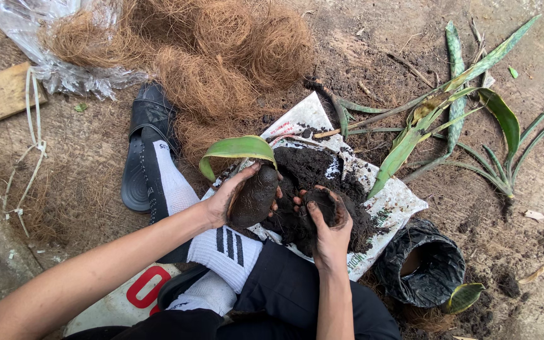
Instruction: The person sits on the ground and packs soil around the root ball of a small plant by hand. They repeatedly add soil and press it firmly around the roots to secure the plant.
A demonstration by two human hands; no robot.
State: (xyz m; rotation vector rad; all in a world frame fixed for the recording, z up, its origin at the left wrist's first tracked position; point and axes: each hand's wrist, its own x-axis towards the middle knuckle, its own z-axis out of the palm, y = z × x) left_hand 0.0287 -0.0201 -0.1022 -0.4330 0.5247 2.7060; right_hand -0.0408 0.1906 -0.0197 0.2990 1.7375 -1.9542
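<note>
My left hand (229, 198) grips a dark, soil-packed root ball (255, 198) with a broad green leaf (237, 149) curling up from its top. My right hand (330, 223), smeared with dirt, cups a scoop of black soil (320, 203) beside the root ball. Both hands hover over a heap of dark soil (310, 170) spread on a white printed sack (393, 204) on the ground.
A mound of brown coconut fibre (221, 56) and a clear plastic bag (26, 25) lie behind. Loose long-leaved plants (461, 113) lie to the right. A black plastic grow bag (426, 264) stands at lower right. My socked foot (168, 179) rests in a black sandal (138, 141).
</note>
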